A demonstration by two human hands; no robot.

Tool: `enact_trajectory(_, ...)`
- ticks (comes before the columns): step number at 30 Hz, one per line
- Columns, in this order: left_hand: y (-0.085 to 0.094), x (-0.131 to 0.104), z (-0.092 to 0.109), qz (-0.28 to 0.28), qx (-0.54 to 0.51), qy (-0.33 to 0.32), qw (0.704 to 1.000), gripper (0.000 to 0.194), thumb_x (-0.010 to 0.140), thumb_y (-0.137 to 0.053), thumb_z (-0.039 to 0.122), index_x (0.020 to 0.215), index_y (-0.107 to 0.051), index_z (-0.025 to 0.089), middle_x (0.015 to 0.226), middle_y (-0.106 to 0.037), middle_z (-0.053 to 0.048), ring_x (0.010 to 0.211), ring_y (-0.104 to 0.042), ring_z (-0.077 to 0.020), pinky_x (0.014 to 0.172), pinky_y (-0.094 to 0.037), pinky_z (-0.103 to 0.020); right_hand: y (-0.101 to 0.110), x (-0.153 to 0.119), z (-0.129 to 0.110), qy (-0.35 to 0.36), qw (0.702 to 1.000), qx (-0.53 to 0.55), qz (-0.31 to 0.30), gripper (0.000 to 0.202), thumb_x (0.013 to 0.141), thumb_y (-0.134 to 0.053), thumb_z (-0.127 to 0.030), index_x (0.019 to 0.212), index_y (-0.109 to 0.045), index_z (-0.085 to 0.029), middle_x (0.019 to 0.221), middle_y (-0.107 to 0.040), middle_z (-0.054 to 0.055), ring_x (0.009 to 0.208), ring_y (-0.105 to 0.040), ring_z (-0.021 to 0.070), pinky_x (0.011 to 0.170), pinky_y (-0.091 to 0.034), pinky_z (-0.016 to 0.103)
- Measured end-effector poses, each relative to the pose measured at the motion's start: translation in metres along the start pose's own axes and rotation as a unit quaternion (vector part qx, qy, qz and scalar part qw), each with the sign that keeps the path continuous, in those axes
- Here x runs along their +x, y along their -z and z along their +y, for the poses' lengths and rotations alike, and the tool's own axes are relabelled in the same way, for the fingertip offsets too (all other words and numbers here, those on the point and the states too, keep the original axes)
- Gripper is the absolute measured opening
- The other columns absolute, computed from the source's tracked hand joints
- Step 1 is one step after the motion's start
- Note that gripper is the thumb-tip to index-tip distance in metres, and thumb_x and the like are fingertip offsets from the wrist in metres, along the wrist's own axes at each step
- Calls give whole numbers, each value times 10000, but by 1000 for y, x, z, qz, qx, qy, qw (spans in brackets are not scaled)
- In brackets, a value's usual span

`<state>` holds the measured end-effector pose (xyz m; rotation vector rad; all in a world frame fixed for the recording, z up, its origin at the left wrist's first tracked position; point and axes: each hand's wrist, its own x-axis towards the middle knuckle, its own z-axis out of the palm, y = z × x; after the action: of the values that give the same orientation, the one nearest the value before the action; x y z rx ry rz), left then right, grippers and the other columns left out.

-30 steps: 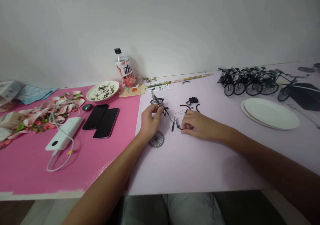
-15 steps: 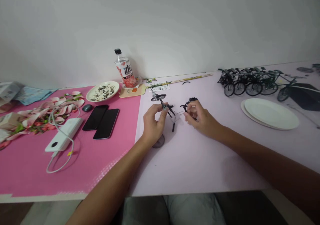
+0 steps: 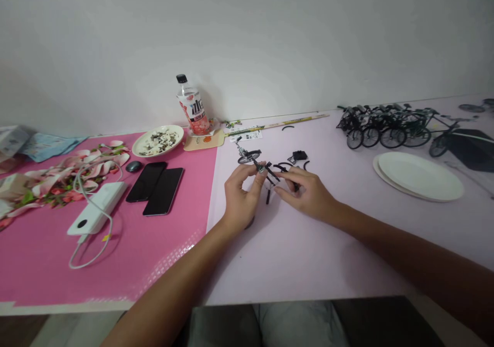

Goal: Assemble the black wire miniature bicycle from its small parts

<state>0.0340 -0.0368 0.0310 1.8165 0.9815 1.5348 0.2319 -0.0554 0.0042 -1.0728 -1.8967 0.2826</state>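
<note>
Thumb and fingers of my left hand point(image 3: 243, 193) pinch a small model bicycle frame point(image 3: 262, 168), which is tilted, with a dark wheel point(image 3: 249, 156) at its far end. Just right of it, my right hand point(image 3: 306, 190) is closed on a thin black part point(image 3: 296, 186), mostly covered by the fingers. Its fingertips are close to the frame; whether they touch is unclear. Beyond my right hand lie a black basket-like piece point(image 3: 299, 155) and a curved black strip point(image 3: 306, 165). Another curved strip point(image 3: 287, 128) lies farther back.
Finished-looking model bicycles point(image 3: 391, 126) stand at the back right, behind white plates point(image 3: 420, 176). On the left are two phones point(image 3: 164, 192), a white power bank point(image 3: 98, 208) with its cable, artificial flowers point(image 3: 65, 177), a bowl point(image 3: 158, 141) and a bottle point(image 3: 195, 108).
My right hand has moved slightly left and down, toward the frame, leaving the basket-like piece uncovered. The frame in my left hand has tilted and shifted slightly right.
</note>
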Motion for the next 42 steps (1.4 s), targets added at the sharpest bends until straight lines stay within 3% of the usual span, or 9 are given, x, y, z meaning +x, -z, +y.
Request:
enact_trajectory(3, 1, 2, -3, 32, 1, 17, 999, 187, 960, -699, 375, 952, -772, 203, 1076, -789, -83, 993, -716, -216, 931, -555, -375, -1, 0, 0, -10, 1000, 15, 6, 332, 933, -703, -299, 1252, -724, -210, 747, -527, -17, 656, -527, 147, 616, -496, 293)
enact_trajectory(9, 2, 7, -15, 54, -44, 82, 994, 295, 938, -706, 451, 838, -752, 177, 1068, -779, -103, 1064, -714, -244, 968, -546, -385, -2, 1, 1, -115, 991, 73, -3, 319, 980, -620, -363, 1252, -692, -213, 929, -626, 50, 729, -603, 157, 570, -511, 269)
enact_trajectory(13, 0, 6, -14, 24, -90, 107, 990, 304, 912, -730, 449, 789, -736, 172, 1068, -785, -109, 1066, -722, -248, 971, -551, -387, 0, 1, 3, -138, 983, 122, -27, 316, 1052, -505, -433, 1130, -697, -195, 803, -679, 39, 639, -611, 144, 566, -519, 265)
enact_trajectory(16, -2, 3, -10, 3, -120, 114, 986, 300, 890, -757, 449, 767, -743, 175, 1033, -787, -105, 1074, -725, -255, 970, -559, -393, 0, 0, 3, -147, 977, 148, -54, 349, 1078, -446, -438, 1145, -685, -192, 721, -698, 19, 595, -623, 137, 556, -513, 253)
enact_trajectory(19, -4, 1, -9, -17, -138, 111, 984, 289, 872, -780, 455, 770, -771, 185, 984, -780, -94, 1054, -726, -252, 943, -562, -381, -2, -3, 4, -148, 979, 133, -56, 294, 1009, -584, -411, 1153, -715, -191, 752, -729, 24, 605, -650, 140, 547, -511, 244)
enact_trajectory(24, -6, -1, -11, -42, -157, 117, 980, 256, 834, -822, 463, 819, -817, 207, 941, -760, -71, 919, -700, -210, 879, -554, -361, -8, -5, 4, -124, 989, 77, -2, 282, 837, -797, -371, 1050, -773, -188, 747, -723, 12, 529, -581, 111, 502, -473, 233)
enact_trajectory(30, -6, -1, -10, -64, -154, 134, 977, 303, 824, -822, 499, 765, -789, 204, 854, -714, -55, 890, -678, -212, 845, -537, -357, -6, -4, 2, -106, 992, 67, 1, 177, 876, -750, -363, 874, -783, -190, 655, -691, 2, 501, -543, 105, 492, -454, 231)
enact_trajectory(35, -3, 1, -7, -72, -128, 133, 980, 403, 838, -800, 518, 618, -691, 199, 713, -612, -34, 906, -677, -234, 771, -506, -334, 0, -1, -3, -91, 994, 56, -8, 262, 911, -715, -412, 776, -755, -191, 589, -682, 9, 492, -555, 120, 518, -482, 246)
enact_trajectory(42, -2, 3, -3, -81, -146, 153, 974, 398, 831, -810, 487, 595, -678, 195, 766, -665, -53, 967, -687, -250, 799, -513, -339, 0, -1, -2, -78, 995, 49, 27, 291, 903, -731, -451, 767, -754, -195, 568, -668, 8, 486, -566, 129, 506, -476, 257)
